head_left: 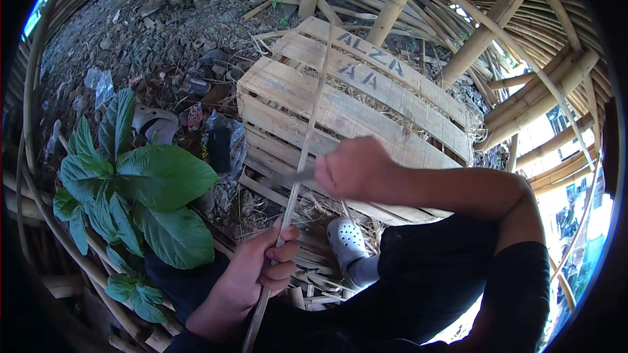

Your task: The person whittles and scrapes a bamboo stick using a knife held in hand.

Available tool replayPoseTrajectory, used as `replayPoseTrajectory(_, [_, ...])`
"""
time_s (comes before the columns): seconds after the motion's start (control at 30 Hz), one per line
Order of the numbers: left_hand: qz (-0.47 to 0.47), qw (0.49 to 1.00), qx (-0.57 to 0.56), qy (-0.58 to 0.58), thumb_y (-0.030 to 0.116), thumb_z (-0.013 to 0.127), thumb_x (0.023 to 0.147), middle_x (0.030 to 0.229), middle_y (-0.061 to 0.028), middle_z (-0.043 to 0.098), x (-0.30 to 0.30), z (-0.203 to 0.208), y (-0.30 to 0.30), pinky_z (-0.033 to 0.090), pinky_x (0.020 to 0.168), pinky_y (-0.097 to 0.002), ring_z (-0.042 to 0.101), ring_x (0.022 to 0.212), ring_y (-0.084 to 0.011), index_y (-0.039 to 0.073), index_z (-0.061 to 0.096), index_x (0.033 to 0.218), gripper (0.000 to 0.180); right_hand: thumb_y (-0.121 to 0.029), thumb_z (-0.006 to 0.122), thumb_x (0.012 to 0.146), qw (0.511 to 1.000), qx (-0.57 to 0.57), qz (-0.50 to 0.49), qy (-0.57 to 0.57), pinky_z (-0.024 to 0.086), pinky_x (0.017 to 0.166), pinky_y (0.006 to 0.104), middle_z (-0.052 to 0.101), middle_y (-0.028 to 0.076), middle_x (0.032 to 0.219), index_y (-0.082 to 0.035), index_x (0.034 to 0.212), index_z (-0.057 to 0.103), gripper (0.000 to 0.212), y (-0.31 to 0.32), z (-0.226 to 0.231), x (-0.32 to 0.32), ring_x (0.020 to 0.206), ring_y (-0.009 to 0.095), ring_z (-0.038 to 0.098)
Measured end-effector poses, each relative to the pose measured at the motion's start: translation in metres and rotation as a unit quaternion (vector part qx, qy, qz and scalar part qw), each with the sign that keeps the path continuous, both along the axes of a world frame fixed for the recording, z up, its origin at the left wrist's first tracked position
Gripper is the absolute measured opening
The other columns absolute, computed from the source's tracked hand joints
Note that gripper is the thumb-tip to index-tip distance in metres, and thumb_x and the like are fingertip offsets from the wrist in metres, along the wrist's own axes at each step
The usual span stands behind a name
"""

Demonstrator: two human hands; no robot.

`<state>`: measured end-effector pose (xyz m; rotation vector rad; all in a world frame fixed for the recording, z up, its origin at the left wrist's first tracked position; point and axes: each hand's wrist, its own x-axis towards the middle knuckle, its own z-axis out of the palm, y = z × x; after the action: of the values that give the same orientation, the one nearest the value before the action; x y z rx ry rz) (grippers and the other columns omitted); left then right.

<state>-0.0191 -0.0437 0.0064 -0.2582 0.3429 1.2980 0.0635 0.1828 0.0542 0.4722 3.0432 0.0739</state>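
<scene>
Fingers (282,269) of the left hand (248,271) wrap closed around the strip (311,121), whose long axis runs forward, leaning right, past the crate (356,114); the right hand (353,167), fisted on a blurred knife (286,180), sits farther up, just right of it.

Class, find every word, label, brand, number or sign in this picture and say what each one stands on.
Slatted wooden crate: dark capital letters stand on two of its upper slats; they are legible, but I won't copy the wording.
Small red-and-pale wrapper on the ground: any print is too small to read.
Pale strip in the left hand: no writing visible.
</scene>
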Motion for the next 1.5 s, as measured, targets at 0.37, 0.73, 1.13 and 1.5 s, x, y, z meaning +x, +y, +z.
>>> replayPoseTrajectory(0.37, [-0.023, 1.000, 0.007, -0.017, 0.032, 0.033, 0.103, 0.062, 0.0092, 0.026, -0.003, -0.004, -0.003, 0.011, 0.032, -0.0194, 0.015, 0.040, -0.0010, 0.016, 0.043, 0.090, 0.023, -0.031, 0.041, 0.088, 0.999, -0.002, 0.026, 0.045, 0.050, 0.058, 0.0488, 0.060, 0.020, 0.058, -0.002, 0.061, 0.063, 0.045, 0.025, 0.006, -0.022, 0.055, 0.038, 0.060])
replayPoseTrajectory(0.73, [-0.028, 0.999, -0.008, -0.046, 0.030, 0.032, 0.103, 0.061, 0.0083, 0.026, -0.004, -0.004, -0.006, 0.011, 0.031, -0.0195, 0.015, 0.040, -0.0008, 0.015, 0.042, 0.089, 0.023, -0.028, 0.041, 0.087, 0.996, -0.042, 0.032, -0.070, 0.051, 0.063, 0.0483, 0.059, 0.021, 0.060, 0.000, 0.060, 0.061, 0.043, 0.019, 0.024, -0.022, 0.062, 0.040, 0.061])
replayPoseTrajectory(1.13, [-0.039, 0.998, -0.008, -0.049, 0.031, 0.033, 0.103, 0.061, 0.0087, 0.026, -0.007, -0.006, -0.005, 0.011, 0.031, -0.0188, 0.017, 0.040, -0.0010, 0.016, 0.042, 0.088, 0.023, -0.030, 0.039, 0.087, 0.994, 0.052, -0.030, -0.096, 0.050, 0.067, 0.0461, 0.063, 0.019, 0.070, -0.004, 0.065, 0.063, 0.042, 0.079, 0.011, -0.033, 0.068, 0.035, 0.062])
replayPoseTrajectory(1.5, [-0.011, 0.997, 0.006, -0.071, 0.031, 0.033, 0.103, 0.061, 0.0083, 0.027, -0.006, -0.008, -0.002, 0.012, 0.031, -0.0192, 0.018, 0.040, -0.0005, 0.014, 0.042, 0.089, 0.023, -0.030, 0.041, 0.087, 0.997, 0.068, -0.035, -0.015, 0.050, 0.066, 0.0473, 0.063, 0.019, 0.067, -0.004, 0.063, 0.063, 0.041, 0.088, -0.003, -0.027, 0.065, 0.039, 0.062])
